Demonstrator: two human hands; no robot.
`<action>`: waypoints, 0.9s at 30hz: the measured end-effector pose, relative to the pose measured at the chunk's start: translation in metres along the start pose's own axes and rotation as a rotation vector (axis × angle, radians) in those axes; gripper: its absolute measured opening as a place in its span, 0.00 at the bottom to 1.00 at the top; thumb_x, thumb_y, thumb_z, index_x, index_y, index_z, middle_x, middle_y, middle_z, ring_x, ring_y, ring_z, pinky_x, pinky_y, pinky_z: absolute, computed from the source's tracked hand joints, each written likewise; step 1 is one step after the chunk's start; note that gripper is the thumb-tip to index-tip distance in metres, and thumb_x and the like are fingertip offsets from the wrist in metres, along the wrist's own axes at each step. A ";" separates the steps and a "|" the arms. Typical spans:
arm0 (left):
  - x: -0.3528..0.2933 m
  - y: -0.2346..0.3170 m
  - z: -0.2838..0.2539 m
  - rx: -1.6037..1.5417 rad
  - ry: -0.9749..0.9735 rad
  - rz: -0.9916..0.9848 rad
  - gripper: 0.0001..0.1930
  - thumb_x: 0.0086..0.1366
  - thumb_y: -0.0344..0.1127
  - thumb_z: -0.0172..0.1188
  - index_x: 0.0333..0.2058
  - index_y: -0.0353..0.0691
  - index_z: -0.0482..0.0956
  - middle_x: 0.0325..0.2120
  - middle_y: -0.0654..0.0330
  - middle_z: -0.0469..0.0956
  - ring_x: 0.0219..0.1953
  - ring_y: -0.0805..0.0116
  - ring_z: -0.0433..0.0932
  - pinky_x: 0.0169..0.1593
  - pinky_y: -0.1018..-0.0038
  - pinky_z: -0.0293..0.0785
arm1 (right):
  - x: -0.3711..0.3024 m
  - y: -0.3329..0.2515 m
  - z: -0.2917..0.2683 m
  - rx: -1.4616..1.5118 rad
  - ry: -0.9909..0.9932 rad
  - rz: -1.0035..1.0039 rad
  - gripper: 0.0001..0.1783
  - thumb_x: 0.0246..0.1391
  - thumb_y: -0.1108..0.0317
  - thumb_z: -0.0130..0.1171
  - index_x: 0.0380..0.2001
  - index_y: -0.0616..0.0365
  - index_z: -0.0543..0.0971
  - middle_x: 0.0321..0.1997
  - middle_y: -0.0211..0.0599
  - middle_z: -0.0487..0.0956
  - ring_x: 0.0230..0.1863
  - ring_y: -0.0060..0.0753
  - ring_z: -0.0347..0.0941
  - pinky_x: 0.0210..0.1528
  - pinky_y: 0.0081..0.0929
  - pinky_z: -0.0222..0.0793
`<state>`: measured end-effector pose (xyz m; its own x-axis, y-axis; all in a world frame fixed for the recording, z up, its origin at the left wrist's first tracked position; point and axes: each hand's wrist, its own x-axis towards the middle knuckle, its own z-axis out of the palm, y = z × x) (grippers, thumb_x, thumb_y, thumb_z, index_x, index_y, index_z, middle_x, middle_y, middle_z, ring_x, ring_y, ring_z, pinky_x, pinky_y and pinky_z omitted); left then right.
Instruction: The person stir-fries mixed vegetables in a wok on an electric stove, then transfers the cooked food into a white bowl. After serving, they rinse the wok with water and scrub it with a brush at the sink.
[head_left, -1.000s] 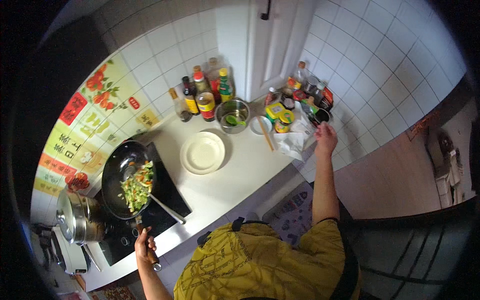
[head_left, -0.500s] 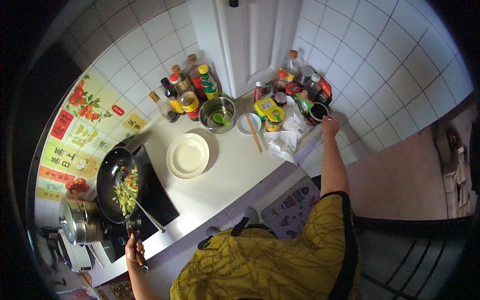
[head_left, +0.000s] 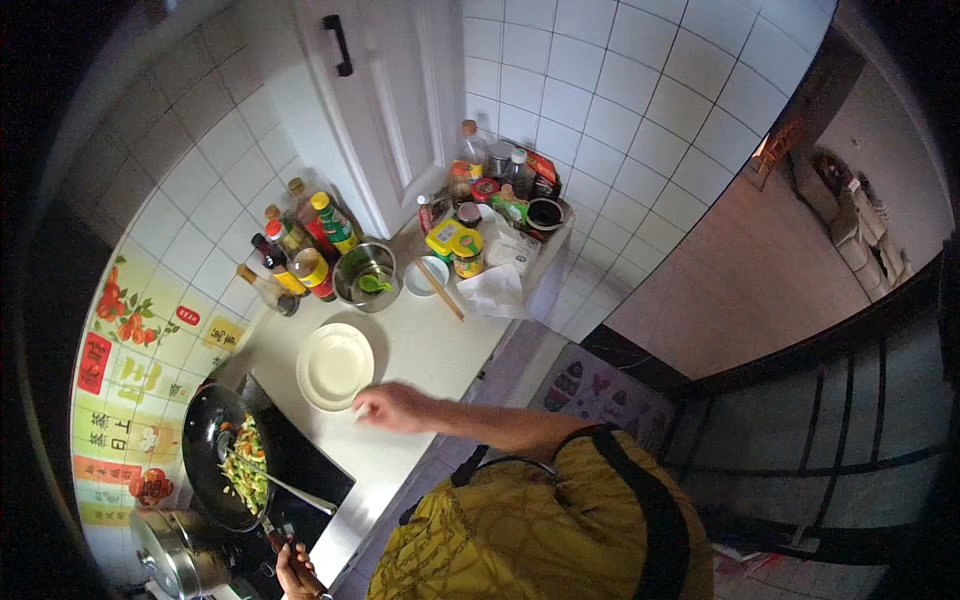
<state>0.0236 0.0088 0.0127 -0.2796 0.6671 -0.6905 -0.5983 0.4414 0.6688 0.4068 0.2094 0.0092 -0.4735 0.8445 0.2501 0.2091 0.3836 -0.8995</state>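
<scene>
My left hand [head_left: 296, 572] grips the handle of a black wok [head_left: 212, 455] at the lower left; the wok sits on a black cooktop [head_left: 305, 470] and holds chopped green and orange vegetables [head_left: 243, 476], with a metal utensil resting in it. My right hand [head_left: 387, 407] hovers over the white counter [head_left: 440, 345], fingers pinched at the near edge of a stack of white plates [head_left: 336, 366]. Whether anything is between the fingers I cannot tell.
A steel bowl [head_left: 364, 275] with green pieces stands behind the plates, next to a small white dish with chopsticks [head_left: 441, 290]. Sauce bottles [head_left: 300, 255] line the tiled wall. Jars and tins [head_left: 470, 245] crowd the counter's right end. A steel pot [head_left: 165, 555] sits beside the wok.
My right hand has come back from the jars at the counter's right end to the plates' near edge. The left hand keeps its hold on the wok handle.
</scene>
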 end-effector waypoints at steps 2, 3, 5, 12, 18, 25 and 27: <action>0.001 -0.004 -0.011 0.041 0.122 0.050 0.13 0.59 0.42 0.53 0.42 0.46 0.70 0.12 0.71 0.63 0.12 0.84 0.60 0.11 0.85 0.56 | 0.013 -0.031 0.042 -0.021 -0.189 -0.032 0.16 0.46 0.61 0.60 0.36 0.58 0.73 0.31 0.40 0.75 0.32 0.36 0.73 0.36 0.32 0.68; 0.001 -0.002 -0.008 0.096 0.019 0.106 0.13 0.57 0.37 0.54 0.41 0.47 0.70 0.13 0.72 0.62 0.13 0.84 0.59 0.12 0.85 0.52 | 0.019 -0.039 0.060 -0.059 -0.240 -0.066 0.19 0.45 0.58 0.60 0.38 0.58 0.72 0.33 0.43 0.74 0.36 0.40 0.72 0.40 0.34 0.67; -0.008 -0.007 -0.004 -0.036 -0.119 0.172 0.13 0.57 0.31 0.55 0.42 0.49 0.70 0.10 0.73 0.55 0.11 0.81 0.51 0.12 0.83 0.47 | 0.028 -0.055 0.092 -0.078 -0.409 0.097 0.27 0.44 0.52 0.60 0.44 0.59 0.71 0.43 0.51 0.72 0.46 0.48 0.68 0.49 0.37 0.64; 0.006 -0.003 -0.001 0.048 -0.148 0.108 0.09 0.57 0.31 0.54 0.24 0.44 0.62 0.11 0.70 0.61 0.12 0.81 0.59 0.14 0.82 0.58 | 0.032 -0.058 0.144 -0.178 -0.534 0.234 0.27 0.49 0.55 0.53 0.49 0.61 0.67 0.36 0.50 0.76 0.39 0.45 0.73 0.43 0.35 0.68; 0.005 -0.013 -0.002 0.033 -0.151 0.123 0.08 0.55 0.29 0.55 0.32 0.41 0.64 0.14 0.67 0.64 0.13 0.78 0.63 0.15 0.79 0.64 | 0.026 -0.074 0.181 0.058 -0.556 0.481 0.33 0.51 0.57 0.55 0.56 0.59 0.57 0.28 0.41 0.77 0.24 0.29 0.73 0.24 0.25 0.68; 0.001 -0.016 0.006 0.076 -0.155 0.160 0.08 0.54 0.29 0.54 0.30 0.41 0.63 0.15 0.66 0.64 0.15 0.78 0.65 0.17 0.79 0.66 | 0.015 -0.044 0.184 -0.409 -0.376 0.248 0.28 0.52 0.66 0.49 0.57 0.47 0.57 0.39 0.54 0.74 0.42 0.56 0.71 0.43 0.41 0.66; 0.000 -0.015 0.005 0.058 -0.163 0.154 0.08 0.54 0.29 0.54 0.30 0.41 0.63 0.15 0.66 0.64 0.14 0.77 0.65 0.17 0.79 0.66 | 0.037 -0.051 0.152 -0.464 -0.314 0.155 0.23 0.52 0.67 0.49 0.53 0.48 0.64 0.38 0.51 0.75 0.40 0.47 0.73 0.42 0.37 0.66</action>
<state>0.0360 0.0055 0.0039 -0.2363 0.8155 -0.5283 -0.5120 0.3576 0.7810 0.2490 0.1641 0.0097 -0.6237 0.7798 -0.0542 0.6157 0.4474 -0.6486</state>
